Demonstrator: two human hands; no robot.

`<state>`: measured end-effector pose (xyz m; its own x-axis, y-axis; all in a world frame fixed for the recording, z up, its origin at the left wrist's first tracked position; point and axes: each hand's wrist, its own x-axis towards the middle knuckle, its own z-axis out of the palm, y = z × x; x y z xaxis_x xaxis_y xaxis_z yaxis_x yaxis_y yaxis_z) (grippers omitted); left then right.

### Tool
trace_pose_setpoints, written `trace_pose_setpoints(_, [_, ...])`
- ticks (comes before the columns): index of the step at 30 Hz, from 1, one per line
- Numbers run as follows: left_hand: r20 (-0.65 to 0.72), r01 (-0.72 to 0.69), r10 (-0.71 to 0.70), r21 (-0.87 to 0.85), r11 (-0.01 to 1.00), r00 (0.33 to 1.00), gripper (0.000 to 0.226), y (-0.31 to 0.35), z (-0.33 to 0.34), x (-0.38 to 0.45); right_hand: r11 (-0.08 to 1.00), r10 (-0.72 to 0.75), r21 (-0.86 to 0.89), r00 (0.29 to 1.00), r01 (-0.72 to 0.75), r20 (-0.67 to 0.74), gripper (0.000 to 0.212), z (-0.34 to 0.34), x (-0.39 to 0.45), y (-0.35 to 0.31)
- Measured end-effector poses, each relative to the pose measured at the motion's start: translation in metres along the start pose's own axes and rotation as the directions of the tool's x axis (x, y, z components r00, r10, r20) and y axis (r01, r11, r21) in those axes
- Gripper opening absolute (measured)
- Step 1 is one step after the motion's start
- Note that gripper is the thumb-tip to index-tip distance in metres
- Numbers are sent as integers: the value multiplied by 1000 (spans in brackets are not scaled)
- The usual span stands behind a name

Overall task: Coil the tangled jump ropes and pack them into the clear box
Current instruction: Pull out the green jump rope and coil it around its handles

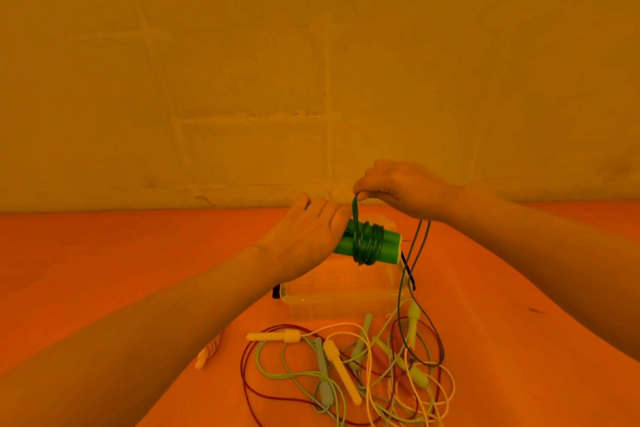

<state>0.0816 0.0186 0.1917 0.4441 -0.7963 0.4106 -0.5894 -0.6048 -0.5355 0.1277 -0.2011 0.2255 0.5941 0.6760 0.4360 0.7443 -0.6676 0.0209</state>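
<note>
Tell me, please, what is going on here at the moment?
A person is winding a green rope around its two green handles. The left hand grips the handles above the clear box, while the right hand pinches the rope's slack. The loose end trails down to a tangle of ropes lying in front of the box. The box appears to hold no ropes yet.
</note>
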Motion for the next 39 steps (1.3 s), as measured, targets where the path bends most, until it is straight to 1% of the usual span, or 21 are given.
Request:
trace_pose_setpoints(2, [-29, 23, -22, 23, 999, 999, 28, -5, -1, -2, 989, 116, 81, 988, -124, 103, 28, 7, -8, 3])
trace_pose_setpoints(3, [-52, 44, -42, 28, 999, 998, 30, -8, -1, -3, 982, 142, 106, 982, -156, 126, 31, 10, -12, 2])
trace_pose_setpoints(5, [-111, 88, -86, 10, 996, 990, 22, -13, -2, -3, 968, 185, 150, 975, -202, 123, 43, 17, -20, 2])
trace_pose_setpoints(7, [-155, 108, -109, -17, 994, 982, 19, -16, -2, -2, 951, 242, 172, 965, -256, 99, 48, 24, -27, 1])
trace_pose_setpoints(10, [-210, 126, -132, -40, 991, 969, 23, -18, 0, 1, 934, 249, 252, 967, -252, 45, 38, 37, -33, 1])
trace_pose_setpoints(13, [-224, 149, -165, -88, 985, 961, 39, -19, 2, 0, 880, 295, 387, 955, -275, 9, 35, 43, -34, -4])
trace_pose_setpoints(15, [-223, 152, -173, -109, 982, 959, 45, -21, 1, -2, 837, 339, 453, 941, -308, 12, 38, 45, -35, -7])
trace_pose_setpoints(18, [-206, 129, -166, -181, 975, 964, 43, -23, -3, -2, 789, 365, 518, 930, -330, 36, 36, 50, -39, -8])
trace_pose_setpoints(20, [-184, 114, -160, -239, 964, 970, 43, -21, -5, -3, 769, 376, 542, 925, -340, 47, 39, 52, -40, -7])
trace_pose_setpoints(22, [-167, 112, -159, -263, 958, 973, 48, -18, -5, -5, 765, 382, 545, 923, -343, 45, 48, 52, -39, -8])
trace_pose_setpoints(23, [-161, 117, -164, -269, 956, 973, 51, -17, -4, -6, 768, 388, 537, 920, -350, 45, 48, 51, -38, -8])
trace_pose_setpoints(27, [-140, 142, -194, -316, 938, 971, 56, -14, -2, -6, 783, 398, 504, 916, -365, 46, 40, 48, -32, -4])
trace_pose_setpoints(30, [-135, 151, -220, -393, 907, 966, 49, -14, -2, -4, 780, 399, 507, 916, -366, 46, 27, 46, -26, 0])
trace_pose_setpoints(32, [-137, 148, -226, -430, 891, 965, 49, -13, -4, -4, 785, 388, 504, 920, -359, 52, 23, 46, -23, 1])
trace_pose_setpoints(35, [-156, 113, -187, -395, 912, 970, 54, -13, -6, -2, 789, 382, 500, 923, -357, 56, 20, 45, -25, 1])
trace_pose_setpoints(37, [-158, 65, -125, -336, 940, 980, 55, -14, -5, -3, 799, 366, 492, 929, -345, 58, 23, 47, -28, 1])
trace_pose_setpoints(39, [-134, 18, -59, -286, 958, 989, 57, -16, -5, -5, 801, 360, 488, 930, -346, 70, 20, 52, -31, 4])
